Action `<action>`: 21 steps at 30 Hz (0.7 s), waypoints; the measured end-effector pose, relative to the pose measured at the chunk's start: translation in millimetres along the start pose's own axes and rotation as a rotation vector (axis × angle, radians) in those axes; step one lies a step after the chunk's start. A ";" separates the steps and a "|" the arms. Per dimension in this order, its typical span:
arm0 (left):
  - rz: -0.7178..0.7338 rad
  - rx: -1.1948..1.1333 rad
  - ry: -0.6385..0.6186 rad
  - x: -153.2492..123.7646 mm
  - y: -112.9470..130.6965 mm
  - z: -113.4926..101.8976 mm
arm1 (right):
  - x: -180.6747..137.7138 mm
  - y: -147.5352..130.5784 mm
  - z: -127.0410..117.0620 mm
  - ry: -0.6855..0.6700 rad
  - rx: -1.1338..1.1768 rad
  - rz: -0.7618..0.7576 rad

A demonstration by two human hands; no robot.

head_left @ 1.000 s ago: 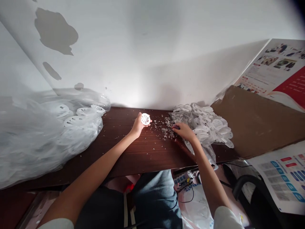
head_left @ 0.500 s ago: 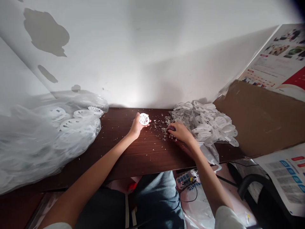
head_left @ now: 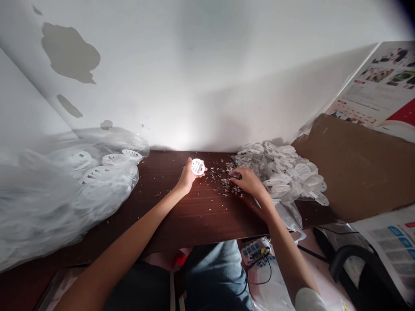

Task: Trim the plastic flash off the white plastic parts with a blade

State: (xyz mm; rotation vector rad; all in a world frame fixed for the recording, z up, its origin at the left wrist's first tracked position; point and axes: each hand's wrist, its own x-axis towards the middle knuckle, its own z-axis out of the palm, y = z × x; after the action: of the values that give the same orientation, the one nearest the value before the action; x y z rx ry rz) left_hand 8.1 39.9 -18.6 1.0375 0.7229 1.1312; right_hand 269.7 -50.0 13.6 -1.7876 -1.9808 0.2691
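Note:
My left hand (head_left: 187,177) is closed round a small white round plastic disc (head_left: 197,166) with slots, held just above the dark wooden table (head_left: 181,211). My right hand (head_left: 248,181) rests on the table among a scatter of small white plastic shavings (head_left: 223,175). Its fingers are curled round a small dark object (head_left: 235,175) that I cannot make out. Right beside that hand lies a pile of white plastic parts (head_left: 288,172) on a clear bag.
A large clear plastic bag (head_left: 48,203) holding white slotted discs covers the table's left end. Brown cardboard (head_left: 356,168) and printed posters (head_left: 376,90) lean at the right. A white wall stands close behind. Below the table edge are my lap, a power strip (head_left: 254,250) and a black chair (head_left: 359,268).
Both hands stay almost in place; my right hand has edged slightly left into the shavings. The view has shifted a little with my head.

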 end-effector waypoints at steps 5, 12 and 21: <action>0.009 -0.015 -0.004 1.5 -4.0 -1.7 | 3.7 -2.5 2.4 -0.056 -0.061 -0.016; 0.008 -0.024 -0.008 1.7 -4.0 -1.5 | -2.4 3.5 -3.8 -0.043 -0.065 -0.001; -0.003 -0.009 -0.006 -0.4 1.3 0.7 | 24.7 11.7 -7.9 0.028 -0.155 0.058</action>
State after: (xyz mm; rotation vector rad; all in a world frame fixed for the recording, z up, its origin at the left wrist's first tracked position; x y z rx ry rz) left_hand 8.1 39.5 -17.2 1.0317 0.7133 1.1274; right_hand 282.4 -25.4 20.4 -1.9357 -1.9803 0.1109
